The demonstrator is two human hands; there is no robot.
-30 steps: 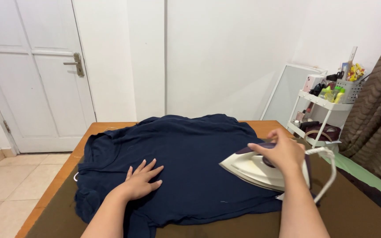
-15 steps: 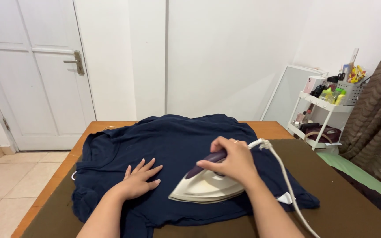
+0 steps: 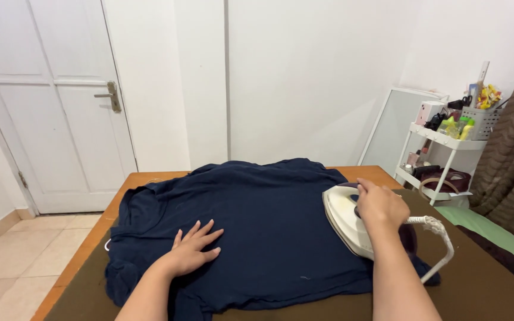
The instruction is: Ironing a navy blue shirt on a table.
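Observation:
A dark navy garment (image 3: 251,220) lies spread over a brown cloth (image 3: 483,285) on a wooden table (image 3: 120,196). My left hand (image 3: 193,252) rests flat on the garment's near left part, fingers apart. My right hand (image 3: 379,205) grips the purple handle of a white iron (image 3: 346,221), which sits on the garment's right edge. The iron's white cord (image 3: 438,246) loops off to the right behind my wrist.
A white door (image 3: 60,113) stands at the back left above a tiled floor (image 3: 13,261). At the right are a white shelf cart (image 3: 441,160) crowded with small items, a leaning white panel (image 3: 391,128) and a brown curtain (image 3: 513,166).
My right hand has slid the iron from the middle of the garment back to its right edge. My left hand has stayed pressed in place.

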